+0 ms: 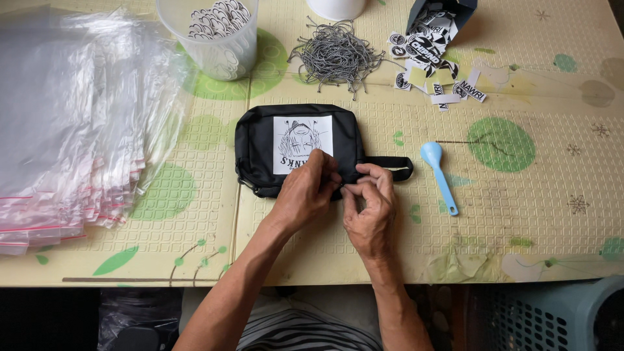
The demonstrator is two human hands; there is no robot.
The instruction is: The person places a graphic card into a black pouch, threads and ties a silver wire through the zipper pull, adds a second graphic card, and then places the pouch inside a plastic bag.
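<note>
Over a cream patterned foam mat (520,214), our left hand (305,195) steadies the black fabric pouch (260,146) while our right hand (370,211) pinches its near edge; best kept flat.

Pale yellow embossed table (533,214) with green dots — a blue-grey basket (552,318) below, dim floor.

Home packing workspace, floor mat (533,214), stacked zip bags (58,130), stickers (429,45)

Bags, stickers and a picture label on the table

A white square label (302,144) sits on a black pouch (260,156); clear bags (65,123) pile left, black-and-white stickers (432,58) spill from a dark box (455,10)
</note>
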